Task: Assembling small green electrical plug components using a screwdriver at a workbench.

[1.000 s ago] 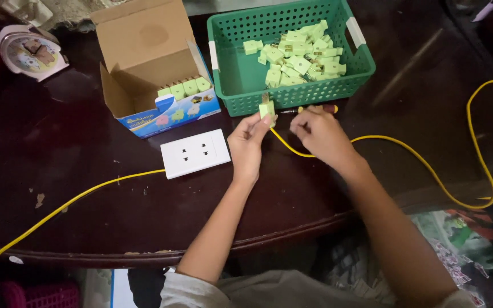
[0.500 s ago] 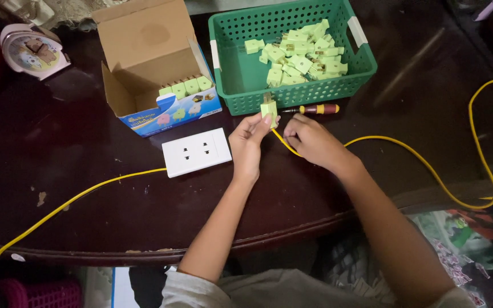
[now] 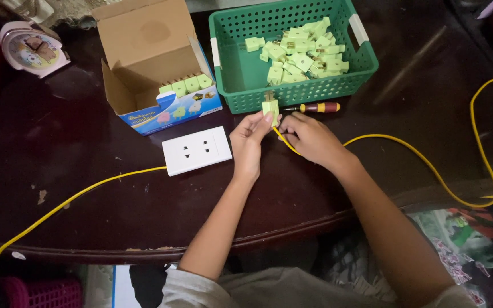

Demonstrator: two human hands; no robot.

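Fingers of the left hand (image 3: 250,136) pinch a pale green plug (image 3: 270,108) upright by its body, prongs up, while those of the right hand (image 3: 310,137) are pressed together on the yellow cable (image 3: 429,165) where it enters the plug from below. By size: dark table (image 3: 75,188), open cardboard box (image 3: 155,68) of green plugs, green basket (image 3: 292,94) holding loose plugs, white double socket plate (image 3: 197,150) left of the hands, screwdriver (image 3: 315,107) between basket and plug, then the plug itself, held just in front of the basket. Judged step: seating the cable in the plug; the next move likely needs a steady left grip and a right-hand reach to the screwdriver.
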